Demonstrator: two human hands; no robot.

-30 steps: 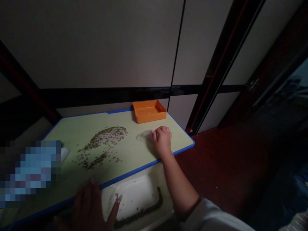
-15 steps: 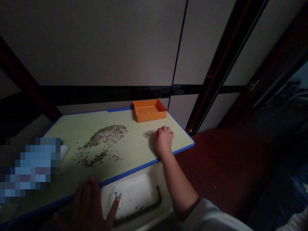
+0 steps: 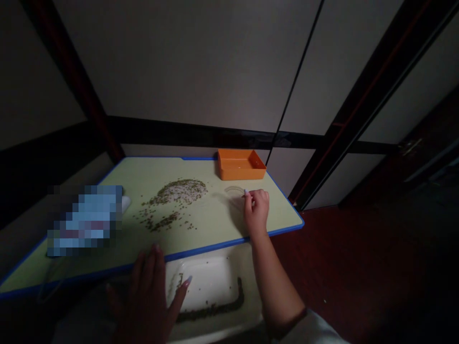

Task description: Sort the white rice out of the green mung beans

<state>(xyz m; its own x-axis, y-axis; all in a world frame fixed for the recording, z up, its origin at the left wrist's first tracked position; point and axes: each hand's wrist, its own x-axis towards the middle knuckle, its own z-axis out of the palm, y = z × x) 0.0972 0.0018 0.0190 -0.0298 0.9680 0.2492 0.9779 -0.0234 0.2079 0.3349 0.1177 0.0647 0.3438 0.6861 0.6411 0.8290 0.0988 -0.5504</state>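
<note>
My right hand (image 3: 257, 210) is closed in a pinch above the right part of a pale yellow tabletop (image 3: 215, 224) with a blue rim. By its fingertips shows a faint, see-through curved thing (image 3: 234, 189), too blurred to name. My left hand (image 3: 148, 291) is in shadow at the near edge, fingers stretched and thumb spread over the left side of a white tray (image 3: 251, 267). Dark small grains (image 3: 215, 310) lie along that tray's near and right sides. On the tabletop, left of my right hand, a pile of small brown-green and whitish grains (image 3: 179, 192) is spread out, with loose ones nearer me.
An orange open box (image 3: 244, 173) stands at the back right of the tabletop. A blurred-out blue packet (image 3: 86, 220) lies at the left, with a white object (image 3: 125, 204) beside it. Cabinet panels (image 3: 201, 67) rise behind; dark red floor (image 3: 322, 248) shows at right.
My right hand has lifted a little and turned, its thumb and finger now showing pinched. The view has shifted, so the tabletop sits further right. My left hand keeps its spread pose by the tray.
</note>
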